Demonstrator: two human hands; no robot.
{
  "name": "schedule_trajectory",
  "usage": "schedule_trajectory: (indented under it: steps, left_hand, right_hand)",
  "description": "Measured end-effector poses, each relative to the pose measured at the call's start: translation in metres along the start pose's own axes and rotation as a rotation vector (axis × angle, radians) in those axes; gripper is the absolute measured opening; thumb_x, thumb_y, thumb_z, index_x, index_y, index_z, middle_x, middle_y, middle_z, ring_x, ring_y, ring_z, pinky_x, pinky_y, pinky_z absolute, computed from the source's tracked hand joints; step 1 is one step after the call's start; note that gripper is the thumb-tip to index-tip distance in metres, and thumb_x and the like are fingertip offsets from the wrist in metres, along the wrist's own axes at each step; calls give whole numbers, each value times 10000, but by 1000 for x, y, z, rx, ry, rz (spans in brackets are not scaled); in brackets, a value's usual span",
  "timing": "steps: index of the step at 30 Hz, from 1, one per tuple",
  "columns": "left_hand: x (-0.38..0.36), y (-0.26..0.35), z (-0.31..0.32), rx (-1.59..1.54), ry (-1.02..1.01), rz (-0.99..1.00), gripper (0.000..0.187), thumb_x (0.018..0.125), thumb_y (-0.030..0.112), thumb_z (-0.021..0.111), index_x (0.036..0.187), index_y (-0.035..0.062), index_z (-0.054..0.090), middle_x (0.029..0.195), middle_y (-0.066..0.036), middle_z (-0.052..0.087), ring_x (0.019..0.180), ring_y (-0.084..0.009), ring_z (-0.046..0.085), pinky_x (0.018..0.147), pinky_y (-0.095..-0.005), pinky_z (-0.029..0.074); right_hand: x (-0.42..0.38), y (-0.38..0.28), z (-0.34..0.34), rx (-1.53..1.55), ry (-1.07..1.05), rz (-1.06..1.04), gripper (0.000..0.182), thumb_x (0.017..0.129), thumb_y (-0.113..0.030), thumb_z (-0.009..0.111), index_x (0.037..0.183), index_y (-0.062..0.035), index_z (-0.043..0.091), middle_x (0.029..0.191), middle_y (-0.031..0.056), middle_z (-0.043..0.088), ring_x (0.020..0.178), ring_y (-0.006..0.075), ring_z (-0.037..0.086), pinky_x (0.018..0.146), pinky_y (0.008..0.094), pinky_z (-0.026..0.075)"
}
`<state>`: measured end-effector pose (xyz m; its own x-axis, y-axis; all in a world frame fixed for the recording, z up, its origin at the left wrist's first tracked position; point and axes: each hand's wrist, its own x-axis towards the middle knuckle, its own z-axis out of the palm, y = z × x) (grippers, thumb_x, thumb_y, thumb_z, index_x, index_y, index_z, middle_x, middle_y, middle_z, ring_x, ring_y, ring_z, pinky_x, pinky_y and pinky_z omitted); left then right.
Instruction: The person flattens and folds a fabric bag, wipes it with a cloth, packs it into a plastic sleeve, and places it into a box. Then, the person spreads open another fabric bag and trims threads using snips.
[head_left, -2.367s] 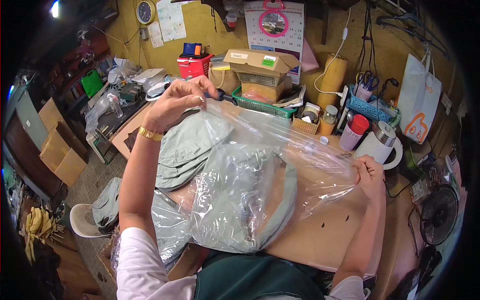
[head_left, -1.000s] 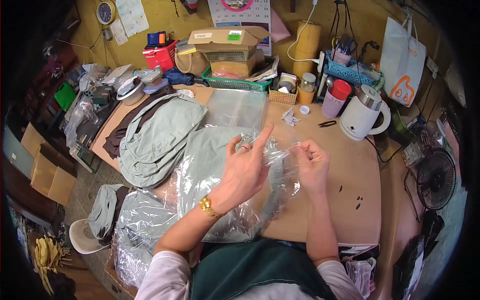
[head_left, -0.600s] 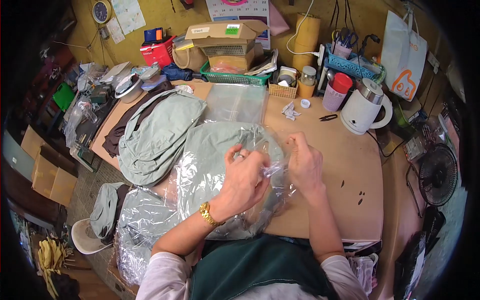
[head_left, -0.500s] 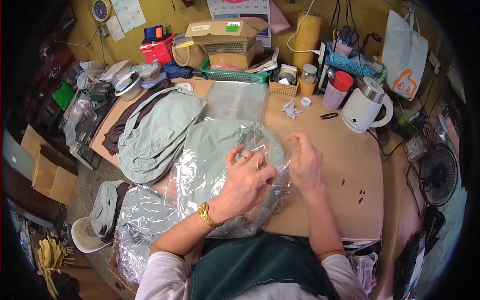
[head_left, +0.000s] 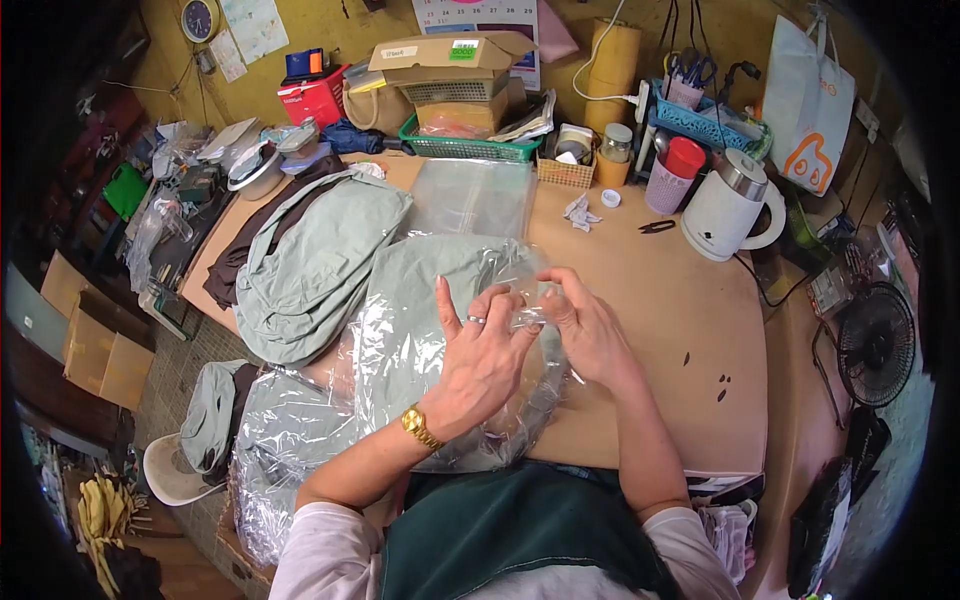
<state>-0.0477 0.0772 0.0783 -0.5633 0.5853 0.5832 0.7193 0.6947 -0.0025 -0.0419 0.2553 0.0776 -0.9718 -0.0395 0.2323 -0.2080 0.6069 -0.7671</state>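
Note:
A pale green folded cloth in a clear plastic bag (head_left: pixel 410 330) lies on the brown table before me. Over its right part, my left hand (head_left: pixel 485 335), with a ring and a gold watch, pinches the clear plastic between thumb and fingers while one finger sticks up. My right hand (head_left: pixel 580 325) is close beside it, its fingertips closed on the same plastic near the bag's right edge. More pale green cloth (head_left: pixel 315 260) is heaped to the left, over dark brown cloth (head_left: pixel 225 265). Flat clear bags (head_left: pixel 470 195) lie behind the bagged cloth.
Another shiny plastic bag (head_left: pixel 290 430) lies at the near left. A white kettle (head_left: pixel 725 215), a pink cup (head_left: pixel 670 185), small black snips (head_left: pixel 657 227) and crumpled paper (head_left: pixel 580 213) are at the back right. A green basket (head_left: pixel 470 150) stands at the back.
My right hand has moved left, closer to my left hand, and its fingers now point left. My left hand has turned slightly, with a finger raised.

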Motion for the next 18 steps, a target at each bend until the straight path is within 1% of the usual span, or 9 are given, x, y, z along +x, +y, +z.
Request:
schedule_trajectory:
  steps: [1, 2, 4, 8, 11, 13, 14, 16, 18]
  left_hand:
    - [0, -2, 7, -23, 80, 6, 266, 721, 62, 682, 925, 228, 718, 1059, -31, 567, 1169, -243, 512, 1117, -671, 102]
    - [1, -5, 12, -46, 160, 12, 264, 702, 82, 714, 922, 229, 714, 1056, -23, 574, 1156, -237, 522, 1124, -656, 107]
    - [4, -7, 21, -122, 232, 9, 262, 679, 91, 739, 904, 221, 711, 1047, -16, 580, 1141, -239, 535, 1133, -636, 110]
    - [9, -12, 25, -259, 350, 43, 260, 618, 99, 790, 839, 197, 696, 1029, 4, 600, 1098, -239, 567, 1150, -584, 131]
    - [9, -7, 25, -282, 310, 35, 205, 644, 103, 793, 793, 184, 679, 1090, -21, 593, 1164, -266, 534, 1152, -580, 116]
    - [7, -4, 16, -309, 316, 15, 183, 663, 109, 795, 787, 165, 672, 1136, -46, 576, 1209, -293, 501, 1149, -583, 126]
    - [5, -3, 12, -336, 323, -5, 167, 683, 114, 797, 781, 146, 666, 1182, -71, 559, 1253, -320, 468, 1146, -585, 135]
    - [-1, -2, 4, -458, 271, -44, 143, 714, 124, 791, 775, 126, 661, 1217, -92, 537, 1285, -334, 434, 1144, -576, 151]
    - [-8, -7, 0, -577, 220, -84, 133, 744, 135, 784, 770, 106, 656, 1252, -113, 515, 1318, -348, 400, 1142, -567, 168]
  right_hand:
    - [2, 7, 2, 237, -80, -57, 666, 984, -630, 343, 1380, -101, 428, 872, 130, 635, 756, 252, 637, 644, 380, 468]
    - [3, 8, 0, 237, -79, -58, 666, 984, -630, 343, 1380, -101, 428, 872, 130, 635, 756, 252, 637, 644, 380, 468]
    - [3, 7, -3, 550, -338, 54, 845, 925, -749, 215, 1443, -102, 377, 879, 63, 557, 774, 149, 532, 633, 327, 429]
    - [5, 5, -9, 579, -451, 69, 880, 916, -760, 192, 1482, -99, 324, 871, 22, 495, 753, 120, 430, 623, 290, 394]
    - [3, -1, -13, 680, -401, 150, 718, 990, -616, 349, 1451, -66, 343, 823, 31, 541, 689, 102, 476, 607, 278, 417]
    - [4, -4, -14, 646, -77, 105, 489, 1011, -330, 546, 1365, -23, 404, 757, 38, 590, 602, 114, 525, 582, 272, 445]
    - [5, -1, -15, 648, -76, 108, 489, 1011, -330, 546, 1365, -23, 404, 757, 38, 590, 602, 114, 525, 582, 272, 445]
    - [6, 10, -19, 930, 152, 104, 369, 934, -87, 648, 1249, -4, 475, 716, 56, 626, 535, 145, 554, 564, 288, 470]
    - [4, 24, -22, 1091, 251, 140, 360, 924, -80, 657, 1231, -1, 487, 718, 51, 620, 552, 148, 556, 572, 282, 466]
